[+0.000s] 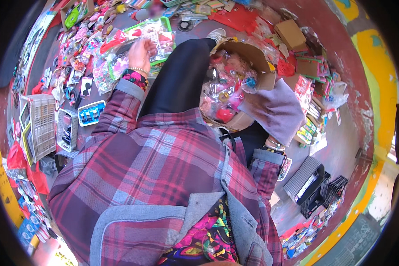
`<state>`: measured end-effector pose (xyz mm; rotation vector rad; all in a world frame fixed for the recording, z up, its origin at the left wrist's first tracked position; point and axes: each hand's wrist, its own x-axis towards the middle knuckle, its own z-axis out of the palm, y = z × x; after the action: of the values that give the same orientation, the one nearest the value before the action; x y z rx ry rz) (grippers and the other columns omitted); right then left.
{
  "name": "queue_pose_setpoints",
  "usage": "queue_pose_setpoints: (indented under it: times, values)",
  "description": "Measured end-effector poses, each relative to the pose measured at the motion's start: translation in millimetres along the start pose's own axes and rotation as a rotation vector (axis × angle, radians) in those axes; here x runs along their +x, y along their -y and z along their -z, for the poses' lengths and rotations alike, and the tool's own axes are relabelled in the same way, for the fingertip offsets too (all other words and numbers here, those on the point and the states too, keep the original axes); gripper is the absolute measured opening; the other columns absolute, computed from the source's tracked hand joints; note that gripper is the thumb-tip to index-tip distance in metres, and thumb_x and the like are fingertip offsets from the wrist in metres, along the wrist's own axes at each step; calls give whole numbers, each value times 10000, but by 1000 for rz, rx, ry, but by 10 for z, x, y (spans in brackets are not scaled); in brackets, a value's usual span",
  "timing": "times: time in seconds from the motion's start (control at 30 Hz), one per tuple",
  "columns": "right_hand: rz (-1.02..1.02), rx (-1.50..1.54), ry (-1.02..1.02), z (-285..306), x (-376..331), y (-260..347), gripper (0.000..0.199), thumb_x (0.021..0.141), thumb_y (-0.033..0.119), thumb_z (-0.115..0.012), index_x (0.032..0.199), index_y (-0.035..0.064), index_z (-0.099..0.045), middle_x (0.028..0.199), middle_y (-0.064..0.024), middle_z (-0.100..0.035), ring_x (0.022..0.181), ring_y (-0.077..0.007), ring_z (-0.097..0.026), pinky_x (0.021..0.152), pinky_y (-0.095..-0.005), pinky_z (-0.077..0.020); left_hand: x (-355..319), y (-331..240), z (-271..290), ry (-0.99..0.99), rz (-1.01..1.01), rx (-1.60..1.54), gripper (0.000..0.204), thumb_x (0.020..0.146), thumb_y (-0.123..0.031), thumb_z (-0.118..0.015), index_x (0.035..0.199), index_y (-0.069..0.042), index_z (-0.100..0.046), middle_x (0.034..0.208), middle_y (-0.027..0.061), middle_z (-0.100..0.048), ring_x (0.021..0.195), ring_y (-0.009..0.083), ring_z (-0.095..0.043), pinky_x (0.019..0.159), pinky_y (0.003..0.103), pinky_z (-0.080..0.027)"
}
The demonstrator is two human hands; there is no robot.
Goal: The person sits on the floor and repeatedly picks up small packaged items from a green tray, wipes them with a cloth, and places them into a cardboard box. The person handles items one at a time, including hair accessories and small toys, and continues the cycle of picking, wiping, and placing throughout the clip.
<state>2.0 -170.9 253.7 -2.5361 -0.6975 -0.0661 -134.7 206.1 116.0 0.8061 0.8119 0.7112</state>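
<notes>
My left hand (141,54) is over a green-rimmed tray (168,25) heaped with clear plastic packets (157,35) of pink and red items. Its fingers are curled among the packets, and what they pinch, if anything, is too small to make out. A mauve cloth (275,108) covers my right hand, leaving only the braceleted wrist (275,144) in sight, so its fingers are hidden. That cloth lies against the right side of an open cardboard box (264,57). Inside the box are shiny clear bags (226,84) with pink, red and blue pieces.
Small goods (82,42) are heaped at the far left. White baskets (43,126) and a blue-filled tray (92,113) stand left of me. Black crates (312,188) sit at right, below stacked packets (312,128). A red wall (363,102) curves along the right.
</notes>
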Motion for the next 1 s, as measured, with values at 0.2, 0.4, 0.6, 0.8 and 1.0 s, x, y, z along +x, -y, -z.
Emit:
queue_pose_setpoints:
  times: [0.2,0.4,0.6,0.8,1.0]
  values:
    - [-42,-50,-16,105,92,-89,263,613,287,-675,738,93,-548,684,-85,-573,666,-280,-576,532,-332,-436,-532,-60,-1472,843,-423,687,193,887,-162,-466,961,-24,-579,908,47,-607,862,130,-583,737,252,-451]
    - [-35,-80,13,200,160,-109,251,625,278,-667,745,94,-547,685,-84,-570,668,-281,-575,527,-338,-433,-603,1853,-1788,1631,-324,1624,279,706,-158,-550,961,-59,-601,892,173,-618,853,319,-589,751,396,-459]
    - [9,-96,40,322,139,-158,238,636,269,-659,752,94,-546,686,-84,-567,670,-282,-574,521,-344,-429,-522,2963,-841,1613,-158,2231,311,668,-240,-636,920,-58,-626,871,150,-635,811,297,-616,700,376,-484]
    - [205,-156,-34,44,155,-549,214,674,262,-638,791,98,-567,690,-75,-582,672,-260,-588,518,-355,-428,-528,2896,-838,1715,-2,2223,298,647,-254,-664,869,-56,-639,812,140,-641,756,275,-624,654,358,-488]
    - [17,-111,22,403,227,-28,271,590,337,-698,704,126,-571,598,-65,-552,582,-239,-568,493,-341,-413,-623,2351,-1468,1718,166,1969,260,619,-250,-701,769,-45,-648,711,119,-638,661,229,-620,581,328,-485]
